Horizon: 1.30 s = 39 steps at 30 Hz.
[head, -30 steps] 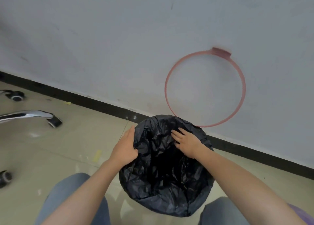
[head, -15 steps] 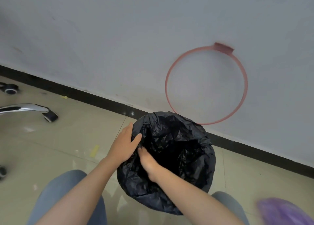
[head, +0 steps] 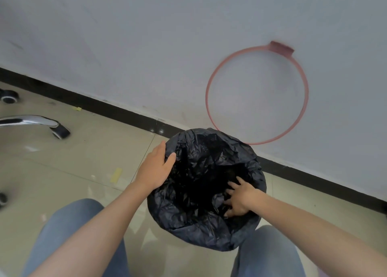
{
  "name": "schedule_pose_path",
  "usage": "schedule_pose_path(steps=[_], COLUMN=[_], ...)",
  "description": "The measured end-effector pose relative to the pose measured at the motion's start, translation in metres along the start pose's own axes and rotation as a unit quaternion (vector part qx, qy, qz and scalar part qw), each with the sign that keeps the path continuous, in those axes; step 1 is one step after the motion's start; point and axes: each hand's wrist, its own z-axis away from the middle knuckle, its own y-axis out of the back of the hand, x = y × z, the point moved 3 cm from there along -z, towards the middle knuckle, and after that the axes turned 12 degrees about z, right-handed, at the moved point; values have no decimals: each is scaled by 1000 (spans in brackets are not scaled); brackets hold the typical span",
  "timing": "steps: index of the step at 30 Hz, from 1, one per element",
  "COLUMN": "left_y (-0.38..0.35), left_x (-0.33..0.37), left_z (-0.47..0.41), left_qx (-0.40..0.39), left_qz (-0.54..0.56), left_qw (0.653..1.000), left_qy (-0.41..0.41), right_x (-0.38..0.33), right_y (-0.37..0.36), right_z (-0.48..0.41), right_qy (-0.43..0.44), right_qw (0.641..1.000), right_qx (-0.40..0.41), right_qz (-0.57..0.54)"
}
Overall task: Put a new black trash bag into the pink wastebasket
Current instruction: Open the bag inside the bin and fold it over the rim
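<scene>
A crinkled black trash bag [head: 196, 193] lines the wastebasket on the floor between my knees and is folded over its rim, so no pink of the basket shows. My left hand [head: 156, 168] grips the bag's left edge over the rim, thumb inside. My right hand [head: 240, 199] lies flat with fingers spread against the bag's inner right side, pressing the plastic to the wall. A thin pink ring [head: 211, 80] with a small tab leans on the wall just behind the basket.
A white wall with a black baseboard [head: 117, 113] runs close behind. A chrome chair leg with castor [head: 58, 130] and another castor [head: 8, 96] stand at left on the beige tile floor. My two knees in jeans [head: 79, 235] flank the basket.
My right hand has moved from the bag's far rim, past the left side by my other hand, to the inner right side. My left hand stayed on the left rim.
</scene>
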Motion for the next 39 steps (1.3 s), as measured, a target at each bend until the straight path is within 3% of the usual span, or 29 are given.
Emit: schedule_pose_path(steps=[3,5,9,10,12,17,20,23,25,29,34,36,39], left_y=[-1,-1,-1,-1,-2,-2,-3,-3,-3,-4,-3,-2,0], left_x=[2,1,-2,-3,-3,-1,0,0,-1,1,3,4,6], left_z=[0,-1,-3,-3,-3,-3,-2,-1,-2,-1,0,2,4], left_qx=[0,-2,-2,-1,-1,-2,1,2,7,6,15,23,36], left_qz=[-11,-16,-13,-12,-12,-14,-7,-5,-9,-21,-35,-44,-57], left_qw=[1000,1000,1000,1000,1000,1000,1000,1000,1000,1000,999,999,997], left_qy=[-4,1,3,3,4,7,10,13,12,15,9,3,-23], right_x=[5,5,16,20,32,63,48,31,24,24,27,41,85], right_y=[1,10,36,42,49,38,45,71,87,101,91,85,69], right_z=[-7,-5,5,6,9,2,-3,5,2,-17,-5,23,73], right_qy=[-8,-16,-28,-37,-68,-86,-72,-74,-48,-73,-69,-90,-197], right_qw=[997,998,979,958,928,970,963,924,911,911,907,866,743], right_qx=[-79,-66,190,282,361,222,255,371,409,367,353,442,603], right_qz=[8,-7,-68,-33,57,56,45,49,-19,-174,-220,-216,-215])
